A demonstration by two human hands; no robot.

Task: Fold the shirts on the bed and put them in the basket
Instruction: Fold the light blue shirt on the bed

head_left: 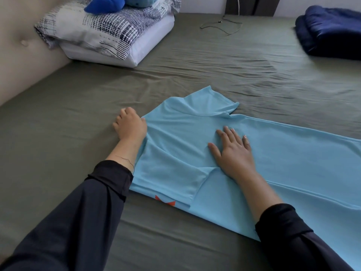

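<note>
A light blue shirt (263, 153) lies flat on the bed (195, 65), stretched along the near edge from the middle toward the right edge. Both sleeves are folded in over the body, and an orange mark (165, 201) shows at the shirt's near hem side.

The left hand (130, 126) rests at the shirt's left end, its fingers curled, with the thumb on the cloth's corner; whether it pinches the cloth cannot be told. The right hand (232, 151) lies palm down on the middle of the shirt, fingers spread and straight, pressing the cloth flat. Both arms wear dark sleeves (78, 212).

At the far left corner of the bed a patterned pillow (101, 26) sits on a white pillow (140, 45), with a blue plush toy (105, 3) on top. A padded headboard (19, 45) runs along the left edge. A thin cord (222, 25) lies loose near the far edge. A folded dark blue cloth (330, 32) sits at the far right corner, well apart from the shirt.
</note>
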